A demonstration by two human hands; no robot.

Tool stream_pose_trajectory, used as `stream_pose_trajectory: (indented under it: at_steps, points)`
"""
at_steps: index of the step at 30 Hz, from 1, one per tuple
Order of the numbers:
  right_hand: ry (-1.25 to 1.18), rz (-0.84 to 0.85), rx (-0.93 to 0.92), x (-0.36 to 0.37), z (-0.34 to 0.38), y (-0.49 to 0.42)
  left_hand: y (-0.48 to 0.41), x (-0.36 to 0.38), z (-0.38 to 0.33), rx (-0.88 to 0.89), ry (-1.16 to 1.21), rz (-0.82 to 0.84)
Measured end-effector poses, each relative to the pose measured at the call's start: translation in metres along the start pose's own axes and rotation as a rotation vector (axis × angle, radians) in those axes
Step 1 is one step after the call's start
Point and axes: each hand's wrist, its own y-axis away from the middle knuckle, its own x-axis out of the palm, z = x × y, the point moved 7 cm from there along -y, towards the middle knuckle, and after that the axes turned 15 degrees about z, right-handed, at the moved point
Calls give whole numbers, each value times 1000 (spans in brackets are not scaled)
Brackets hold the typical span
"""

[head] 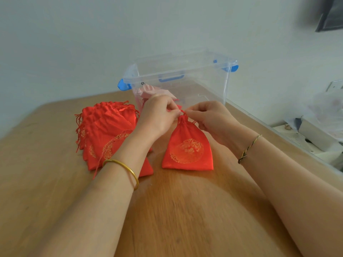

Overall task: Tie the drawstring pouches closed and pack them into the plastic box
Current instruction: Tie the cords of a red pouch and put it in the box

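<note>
The left hand (159, 115) and right hand (210, 116) pinch the cords at the neck of a red satin drawstring pouch with gold print (187, 148). Its body lies flat on the wooden surface (185, 210), stretching from the fingers (175, 113) toward the person; the clear plastic box (207, 78) stands just beyond them.

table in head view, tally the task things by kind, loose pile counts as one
pouch being tied: 1, cord pinched by left hand and right hand
pile of red pouches: 1, too overlapped to count inside
clear plastic box: 1, contents unclear
total: 3
</note>
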Motion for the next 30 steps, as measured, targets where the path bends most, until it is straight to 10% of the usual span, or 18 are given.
stream_pose_trajectory:
  at_steps: [7, 15, 30]
  points:
    - [148, -140, 67, -21, -3, -1, 4, -13, 1, -48, 10, 42]
    - [261, 288, 193, 22, 2, 19, 8, -24, 16, -145, 36, -46]
    - [141, 53, -124, -6, 116, -28, 12, -105, 52, -166, 508, -262]
